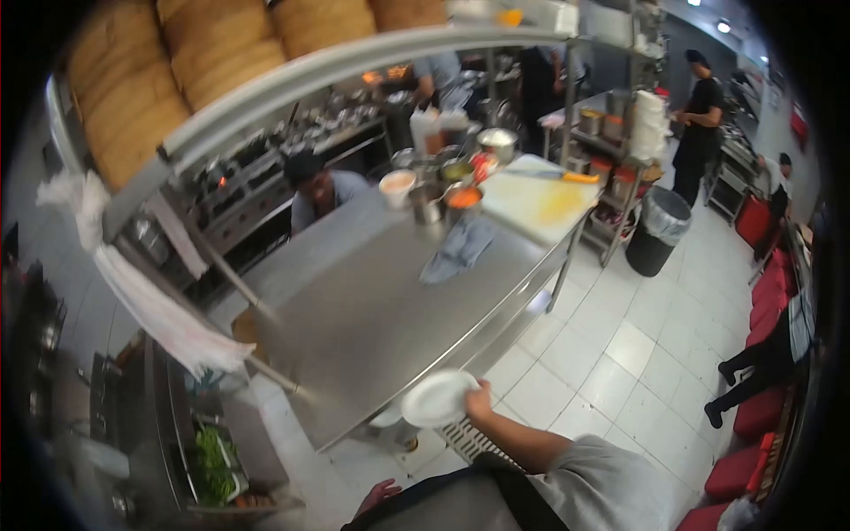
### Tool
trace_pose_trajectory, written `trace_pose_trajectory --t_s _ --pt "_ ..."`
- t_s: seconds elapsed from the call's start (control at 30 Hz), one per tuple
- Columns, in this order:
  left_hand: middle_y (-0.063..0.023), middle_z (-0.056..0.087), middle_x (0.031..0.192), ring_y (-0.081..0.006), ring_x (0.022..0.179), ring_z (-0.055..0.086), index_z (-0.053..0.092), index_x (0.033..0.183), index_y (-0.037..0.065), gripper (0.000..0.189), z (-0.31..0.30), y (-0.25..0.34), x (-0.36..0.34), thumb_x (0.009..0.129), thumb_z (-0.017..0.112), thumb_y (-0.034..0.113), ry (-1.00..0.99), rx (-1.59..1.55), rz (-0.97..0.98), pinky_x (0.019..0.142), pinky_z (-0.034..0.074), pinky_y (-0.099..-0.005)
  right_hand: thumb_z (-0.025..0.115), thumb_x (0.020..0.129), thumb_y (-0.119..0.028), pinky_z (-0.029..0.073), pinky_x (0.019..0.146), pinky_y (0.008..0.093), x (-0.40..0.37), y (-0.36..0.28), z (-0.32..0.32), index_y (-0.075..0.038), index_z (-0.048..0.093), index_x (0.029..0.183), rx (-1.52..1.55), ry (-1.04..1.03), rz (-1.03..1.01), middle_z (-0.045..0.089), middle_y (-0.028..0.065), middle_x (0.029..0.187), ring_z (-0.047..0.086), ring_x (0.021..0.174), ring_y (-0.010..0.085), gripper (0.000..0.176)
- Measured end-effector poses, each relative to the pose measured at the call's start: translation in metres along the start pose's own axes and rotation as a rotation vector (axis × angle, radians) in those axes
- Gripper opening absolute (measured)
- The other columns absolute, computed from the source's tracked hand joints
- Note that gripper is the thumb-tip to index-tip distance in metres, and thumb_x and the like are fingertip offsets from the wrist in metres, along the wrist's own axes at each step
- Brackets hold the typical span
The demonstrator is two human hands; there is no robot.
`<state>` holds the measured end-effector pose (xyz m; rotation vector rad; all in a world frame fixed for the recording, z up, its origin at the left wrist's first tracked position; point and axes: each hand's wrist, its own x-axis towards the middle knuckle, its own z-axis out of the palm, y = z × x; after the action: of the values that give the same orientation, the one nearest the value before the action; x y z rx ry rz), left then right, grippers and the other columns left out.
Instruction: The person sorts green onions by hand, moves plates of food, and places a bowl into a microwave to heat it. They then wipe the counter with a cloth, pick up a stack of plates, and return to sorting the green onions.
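A white plate is gripped at its right edge by my right hand, fingers closed on the rim. It is held in front of the near edge of the steel table. My left hand hangs low near my apron, fingers apart, with nothing visible in it. On the table lies a crumpled blue-grey cloth. Behind the cloth stand a metal pot and a container of orange food.
A white cutting board with an orange-handled knife covers the table's right end. Beyond it are a wire shelf and a black bin. Leafy greens sit low at left. A person bends behind the table; others stand farther off.
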<state>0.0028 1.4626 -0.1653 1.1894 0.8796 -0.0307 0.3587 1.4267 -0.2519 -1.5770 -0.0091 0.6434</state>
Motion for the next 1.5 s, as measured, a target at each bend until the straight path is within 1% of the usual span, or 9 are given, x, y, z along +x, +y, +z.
trace_pose_trajectory --t_s 0.07,0.37,0.4,0.5,0.6,0.77,0.87,1.2,1.5 --pt "-0.0185 0.043 0.132 -0.0286 0.122 0.045 0.02 0.142 0.015 0.066 0.024 0.048 0.028 0.09 0.055 0.037 -0.222 -0.136 0.12 0.101 0.036 -0.0397 0.045 0.074 0.001 0.049 0.065 0.0402 -0.031 -0.062 -0.073 -0.013 0.034 0.124 0.249 0.043 0.257 0.052 0.0179 0.099 0.054 0.083 0.0253 0.054" --pt "-0.0159 0.038 0.136 -0.0313 0.123 0.042 0.012 0.142 0.026 0.06 0.247 0.268 0.154 0.094 0.045 0.039 -0.762 -0.622 0.2 0.097 0.041 -0.0485 0.045 0.074 0.008 0.05 0.076 0.0365 -0.014 -0.277 -0.246 -0.011 0.032 0.128 0.454 -0.164 -0.141 0.051 0.0168 0.111 0.055 0.094 0.025 0.059" --pt "-0.0169 0.046 0.13 -0.0297 0.119 0.048 0.023 0.141 0.01 0.059 0.279 0.285 0.163 0.093 0.048 0.034 -0.6 -0.661 0.272 0.099 0.04 -0.0456 0.046 0.075 0.008 0.05 0.078 0.0353 -0.004 -0.296 -0.253 -0.011 0.032 0.129 0.43 -0.202 -0.157 0.051 0.017 0.112 0.055 0.096 0.0244 0.059" --pt "-0.0146 0.047 0.13 -0.03 0.12 0.047 0.036 0.133 0.002 0.044 0.325 0.31 0.213 0.096 0.041 0.024 -0.355 -0.554 0.321 0.101 0.037 -0.0481 0.061 0.084 -0.01 0.048 0.08 0.0308 0.063 -0.331 -0.288 -0.01 0.03 0.134 -0.152 -0.429 -0.505 0.055 0.0129 0.108 0.055 0.097 0.0179 0.059" --pt "-0.0148 0.046 0.131 -0.0294 0.121 0.046 0.037 0.133 0.003 0.043 0.351 0.339 0.23 0.095 0.041 0.024 -0.389 -0.68 0.268 0.103 0.035 -0.0478 0.07 0.079 -0.018 0.048 0.076 0.032 0.107 -0.429 -0.323 -0.008 0.059 0.111 -0.803 -0.455 -0.674 0.061 0.0112 0.099 0.059 0.085 0.0195 0.036" --pt "-0.0151 0.05 0.126 -0.0279 0.115 0.051 0.039 0.13 0.0 0.042 0.359 0.366 0.287 0.096 0.043 0.024 -0.245 -0.85 0.351 0.099 0.039 -0.0445 0.071 0.07 -0.008 0.05 0.071 0.0362 0.173 -0.624 -0.331 -0.003 0.066 0.076 -0.932 -0.16 -1.468 0.063 0.0119 0.075 0.061 0.074 0.0264 0.009" --pt "-0.0152 0.05 0.126 -0.0283 0.115 0.051 0.039 0.13 0.0 0.043 0.356 0.393 0.321 0.095 0.043 0.025 -0.146 -0.821 0.489 0.098 0.041 -0.0442 0.066 0.075 -0.013 0.05 0.066 0.0356 0.217 -0.744 -0.312 -0.004 0.068 0.083 -0.893 0.085 -1.719 0.063 0.0142 0.077 0.062 0.071 0.0294 0.011" --pt "-0.0125 0.047 0.129 -0.0289 0.117 0.049 0.036 0.133 0.003 0.046 0.378 0.473 0.424 0.097 0.038 0.033 -0.006 -0.813 0.56 0.099 0.04 -0.0467 0.073 0.071 -0.028 0.05 0.076 0.0335 0.356 -0.971 -0.231 -0.008 0.07 0.089 -0.98 0.387 -1.686 0.069 0.0106 0.085 0.065 0.08 0.0265 0.027" --pt "-0.0144 0.048 0.124 -0.0285 0.112 0.052 0.034 0.132 0.005 0.042 0.387 0.5 0.443 0.097 0.04 0.025 -0.042 -0.933 0.446 0.092 0.045 -0.045 0.068 0.078 -0.026 0.052 0.078 0.026 0.373 -1.01 -0.226 0.002 0.067 0.091 -0.989 -0.017 -1.289 0.066 0.0108 0.086 0.063 0.081 0.0185 0.031"
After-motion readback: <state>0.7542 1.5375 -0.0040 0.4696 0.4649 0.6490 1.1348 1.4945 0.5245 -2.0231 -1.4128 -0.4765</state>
